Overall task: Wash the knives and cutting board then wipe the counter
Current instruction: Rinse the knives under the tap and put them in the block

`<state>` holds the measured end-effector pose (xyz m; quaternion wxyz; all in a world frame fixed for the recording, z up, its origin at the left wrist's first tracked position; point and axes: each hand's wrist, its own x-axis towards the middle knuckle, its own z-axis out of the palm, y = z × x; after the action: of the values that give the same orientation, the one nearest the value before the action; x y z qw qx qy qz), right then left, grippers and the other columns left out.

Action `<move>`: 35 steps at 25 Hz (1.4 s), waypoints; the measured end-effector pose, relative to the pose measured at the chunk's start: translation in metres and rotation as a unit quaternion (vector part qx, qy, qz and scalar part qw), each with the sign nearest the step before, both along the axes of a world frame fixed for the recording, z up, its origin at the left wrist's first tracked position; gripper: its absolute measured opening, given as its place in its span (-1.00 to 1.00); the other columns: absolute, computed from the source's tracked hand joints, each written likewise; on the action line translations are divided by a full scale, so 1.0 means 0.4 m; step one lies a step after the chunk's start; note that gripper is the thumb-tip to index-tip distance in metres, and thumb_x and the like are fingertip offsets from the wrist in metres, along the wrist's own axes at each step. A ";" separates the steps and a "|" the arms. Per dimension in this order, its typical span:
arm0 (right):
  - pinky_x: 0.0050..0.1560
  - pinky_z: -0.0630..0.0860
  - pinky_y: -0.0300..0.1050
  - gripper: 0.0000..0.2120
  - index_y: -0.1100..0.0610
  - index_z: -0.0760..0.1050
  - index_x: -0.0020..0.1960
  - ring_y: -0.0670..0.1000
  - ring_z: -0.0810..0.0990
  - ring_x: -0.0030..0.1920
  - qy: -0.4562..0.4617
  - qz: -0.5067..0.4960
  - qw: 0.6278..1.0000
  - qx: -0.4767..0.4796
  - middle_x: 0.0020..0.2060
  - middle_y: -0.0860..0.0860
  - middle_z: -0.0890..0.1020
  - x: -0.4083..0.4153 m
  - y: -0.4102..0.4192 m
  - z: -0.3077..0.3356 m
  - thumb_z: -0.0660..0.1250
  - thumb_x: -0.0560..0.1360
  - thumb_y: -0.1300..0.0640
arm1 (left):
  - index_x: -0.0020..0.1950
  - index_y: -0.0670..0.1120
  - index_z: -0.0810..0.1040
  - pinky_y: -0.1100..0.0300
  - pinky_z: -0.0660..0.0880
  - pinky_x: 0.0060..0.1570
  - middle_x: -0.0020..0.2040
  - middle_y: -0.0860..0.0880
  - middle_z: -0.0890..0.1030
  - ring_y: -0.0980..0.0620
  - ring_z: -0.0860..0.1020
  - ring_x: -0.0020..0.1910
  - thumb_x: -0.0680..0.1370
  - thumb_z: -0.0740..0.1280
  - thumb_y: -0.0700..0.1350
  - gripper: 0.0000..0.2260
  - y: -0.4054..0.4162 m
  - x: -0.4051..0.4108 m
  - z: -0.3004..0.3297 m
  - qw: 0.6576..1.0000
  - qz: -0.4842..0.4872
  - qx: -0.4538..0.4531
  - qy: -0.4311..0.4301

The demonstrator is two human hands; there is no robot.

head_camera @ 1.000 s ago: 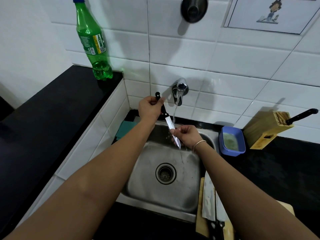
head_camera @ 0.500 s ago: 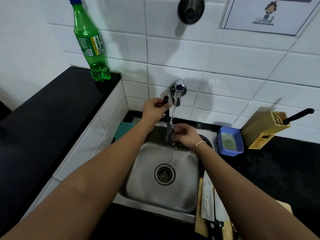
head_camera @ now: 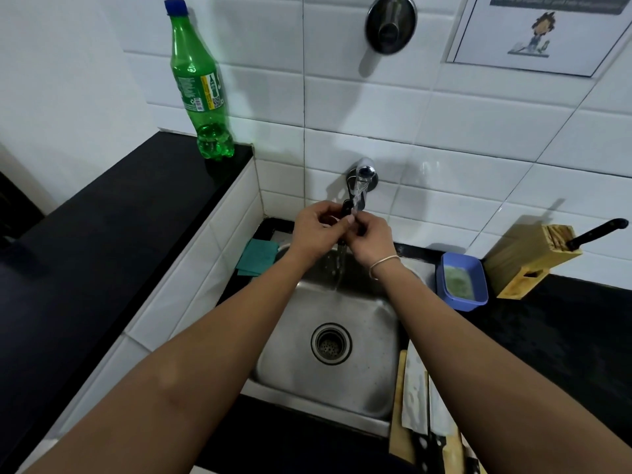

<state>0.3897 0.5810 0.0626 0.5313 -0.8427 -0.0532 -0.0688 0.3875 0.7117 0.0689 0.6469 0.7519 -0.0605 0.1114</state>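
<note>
Both hands meet under the tap (head_camera: 364,176) at the sink's (head_camera: 290,371) back edge, rinsing a small knife (head_camera: 346,213) in the running water. The left hand (head_camera: 316,230) curls round the black handle, its grip clamped there; the right hand (head_camera: 369,239) pinches the knife lower down, fingers (head_camera: 354,222) curled on it, rubbing where the stream falls. The blade points down and is mostly hidden.

To do this well, I judge the left grip should stay firm on the wet handle, the edge turned away from the rubbing fingers, and strokes should run from spine toward edge, never along it. Turn the blade so water reaches both faces.

Two more knives (head_camera: 415,391) lie on the board (head_camera: 396,436) at the sink's front right corner, seemingly unwashed. One handle stands in the block (head_camera: 526,258) on the surface (head_camera: 564,330) at right.
</note>
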 end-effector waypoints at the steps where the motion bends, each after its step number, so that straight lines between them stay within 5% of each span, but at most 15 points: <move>1: -0.14 0.60 -0.07 -0.87 0.01 0.65 -0.02 -0.06 0.66 -0.23 0.006 0.000 1.000 0.023 -0.29 -0.05 0.69 -0.005 -0.003 0.009 0.41 0.45 0.14 | 0.02 -0.05 0.64 0.14 0.61 -0.04 -0.11 -0.07 0.69 -0.01 0.67 -0.10 0.48 0.49 -0.27 -0.82 0.001 -0.004 0.006 1.000 0.001 0.001 0.003; 7: -0.10 0.64 0.02 -0.85 0.02 0.65 0.00 0.02 0.69 -0.23 -0.006 -0.088 0.993 0.077 -0.29 0.03 0.72 -0.109 -0.152 0.014 0.52 0.43 0.09 | -0.01 -0.15 0.63 0.17 0.63 -0.10 -0.18 -0.07 0.66 0.07 0.64 -0.23 0.54 0.43 -0.28 -0.93 -0.123 -0.051 0.036 0.986 -0.096 -0.027 0.131; 11: -0.20 0.52 -0.15 -0.78 0.12 0.64 -0.10 0.04 0.61 -0.27 -0.005 -0.203 0.979 0.016 -0.34 0.03 0.66 -0.209 -0.298 0.019 0.47 0.48 -0.05 | -0.08 -0.15 0.60 0.15 0.63 -0.14 -0.21 -0.10 0.65 0.10 0.63 -0.33 0.61 0.35 -0.22 -0.92 -0.294 -0.094 0.052 0.962 -0.185 -0.038 0.200; 17: -0.19 0.40 -0.42 -0.82 0.19 0.66 -0.08 -0.02 0.62 -0.18 -0.035 -0.393 0.919 -0.009 -0.23 0.02 0.66 -0.350 -0.555 0.079 0.50 0.43 0.08 | 0.00 -0.16 0.52 0.08 0.63 -0.41 -0.19 -0.19 0.59 -0.14 0.65 -0.33 0.64 0.23 -0.21 -0.91 -0.579 -0.157 0.082 0.917 -0.271 0.016 0.292; 21: -0.03 0.57 -0.09 -0.81 0.15 0.63 0.02 0.05 0.64 -0.13 -0.078 -0.406 0.906 -0.090 -0.15 0.07 0.66 -0.393 -0.697 0.127 0.47 0.45 0.09 | 0.31 -0.02 0.41 0.08 0.61 -0.32 -0.09 -0.15 0.63 -0.10 0.65 -0.27 0.60 0.14 -0.23 -0.69 -0.720 -0.177 0.060 0.892 -0.324 0.186 0.255; 27: -0.11 0.46 -0.29 -0.48 -0.06 0.35 0.42 -0.13 0.54 -0.17 -0.192 -0.352 0.906 -0.136 -0.11 -0.14 0.54 -0.366 -0.803 0.176 0.40 0.50 0.12 | 0.44 0.09 0.28 0.05 0.63 -0.41 -0.08 -0.13 0.61 -0.11 0.67 -0.26 0.53 0.24 -0.07 -0.53 -0.818 -0.153 0.053 0.865 -0.314 0.373 0.118; 31: -0.01 0.57 -0.10 -0.56 0.00 0.41 0.42 -0.08 0.57 -0.08 -0.259 -0.323 0.891 -0.185 0.01 -0.04 0.62 -0.316 -0.835 0.200 0.35 0.55 0.07 | 0.57 0.08 0.14 0.17 0.52 -0.49 -0.06 -0.14 0.62 0.01 0.57 -0.36 0.50 0.22 -0.20 -0.35 -0.852 -0.129 0.070 0.862 -0.270 0.422 0.074; 35: -0.13 0.59 0.06 -0.59 0.03 0.45 0.42 0.04 0.60 -0.14 -0.279 -0.288 0.893 -0.204 -0.09 0.03 0.60 -0.271 -0.856 0.234 0.32 0.58 0.04 | 0.64 0.11 -0.09 0.01 0.63 -0.17 0.07 -0.23 0.56 -0.12 0.62 -0.18 0.51 0.21 -0.22 -0.22 -0.868 -0.100 0.079 0.834 -0.241 0.491 0.068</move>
<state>0.2813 0.2385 0.1562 0.2681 -0.8571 0.0329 -0.4387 0.3476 0.3645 0.1004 0.2017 0.9380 -0.2426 -0.1437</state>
